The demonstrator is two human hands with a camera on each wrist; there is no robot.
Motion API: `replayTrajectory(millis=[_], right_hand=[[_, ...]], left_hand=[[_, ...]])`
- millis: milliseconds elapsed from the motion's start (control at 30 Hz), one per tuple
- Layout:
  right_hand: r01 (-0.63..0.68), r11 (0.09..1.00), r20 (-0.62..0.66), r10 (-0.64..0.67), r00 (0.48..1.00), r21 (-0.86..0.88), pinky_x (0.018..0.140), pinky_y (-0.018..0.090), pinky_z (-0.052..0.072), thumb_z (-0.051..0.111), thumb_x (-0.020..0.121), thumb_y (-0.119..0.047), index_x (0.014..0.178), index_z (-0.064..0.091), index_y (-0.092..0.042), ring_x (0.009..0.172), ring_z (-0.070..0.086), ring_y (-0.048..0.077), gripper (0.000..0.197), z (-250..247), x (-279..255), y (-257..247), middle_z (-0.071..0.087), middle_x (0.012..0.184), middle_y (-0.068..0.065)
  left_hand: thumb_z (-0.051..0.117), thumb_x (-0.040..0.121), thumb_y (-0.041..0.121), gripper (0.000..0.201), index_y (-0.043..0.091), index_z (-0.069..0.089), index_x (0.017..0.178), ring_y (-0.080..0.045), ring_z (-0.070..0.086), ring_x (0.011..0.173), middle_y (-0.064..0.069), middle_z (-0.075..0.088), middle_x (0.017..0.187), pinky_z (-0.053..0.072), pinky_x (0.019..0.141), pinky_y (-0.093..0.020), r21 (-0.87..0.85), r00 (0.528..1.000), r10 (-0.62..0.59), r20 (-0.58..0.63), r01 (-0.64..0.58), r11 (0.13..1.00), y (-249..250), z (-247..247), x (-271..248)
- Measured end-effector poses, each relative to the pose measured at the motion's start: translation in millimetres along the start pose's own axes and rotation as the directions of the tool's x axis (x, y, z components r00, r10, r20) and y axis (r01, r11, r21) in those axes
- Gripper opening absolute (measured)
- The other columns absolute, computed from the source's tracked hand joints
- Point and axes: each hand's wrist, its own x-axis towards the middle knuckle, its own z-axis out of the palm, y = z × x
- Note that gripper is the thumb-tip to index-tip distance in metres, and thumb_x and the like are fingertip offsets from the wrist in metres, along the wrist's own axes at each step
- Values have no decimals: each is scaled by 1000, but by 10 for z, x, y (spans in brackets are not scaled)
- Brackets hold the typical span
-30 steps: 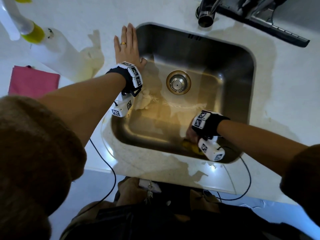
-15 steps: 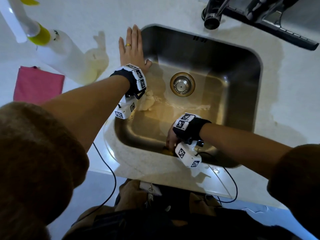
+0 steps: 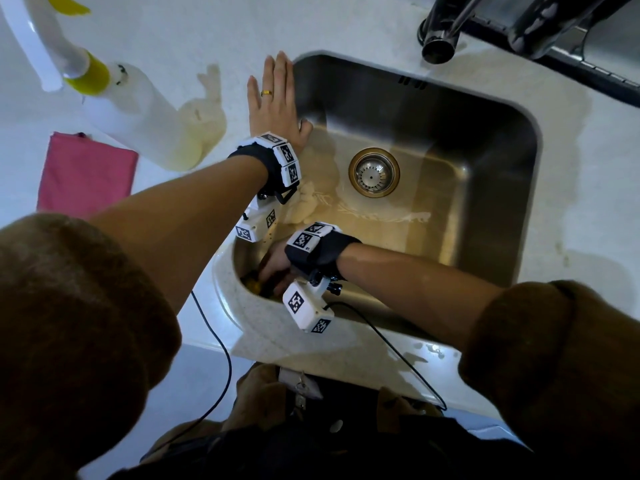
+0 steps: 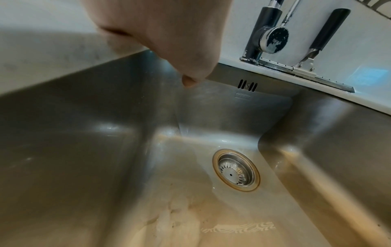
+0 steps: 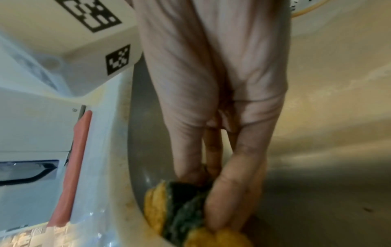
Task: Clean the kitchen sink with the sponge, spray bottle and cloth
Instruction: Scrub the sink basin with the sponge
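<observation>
Sponge (image 5: 175,210) squeezed by right hand (image 5: 213,93), seemingly against sink (image 3: 491,161).

Both arms have fuzzy brown sleeves pushed up. Each wrist wears a black band (image 3: 258,157) with white blocks covered in black square patterns. A white camera box (image 3: 306,306) hangs under each wrist, trailing a thin black cable. A gold ring (image 3: 266,93) sits on one finger.

Sponge (image 3: 252,285) mostly hidden under right hand (image 3: 275,268) in head view. Spray bottle (image 3: 138,116) nozzle cut off at top edge. Faucet (image 3: 440,32) cropped above.
</observation>
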Motion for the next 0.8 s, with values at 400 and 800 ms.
replayTrajectory(millis=[400, 800], right_hand=[[-127, 964, -151, 93, 984, -233, 75, 29, 56, 68, 83, -25, 119, 62, -17, 83, 68, 18, 37, -818, -475, 974, 69, 112, 8], [-387, 569, -354, 173, 919, -726, 65, 19, 40, 41, 100, -31, 101, 54, -29, 63, 39, 8, 14, -638, -1031, 1462, 42, 92, -9]], left_hand=[[32, 95, 44, 76, 4, -2, 150, -27, -1, 148, -10, -2, 159, 3, 118, -47, 37, 999, -35, -36, 37, 999, 14, 48, 5], [30, 95, 43, 74, 4, 0, 150, -27, -1, 148, -11, -1, 159, 3, 119, -47, 39, 997, -24, -68, 26, 999, 8, 71, 0]])
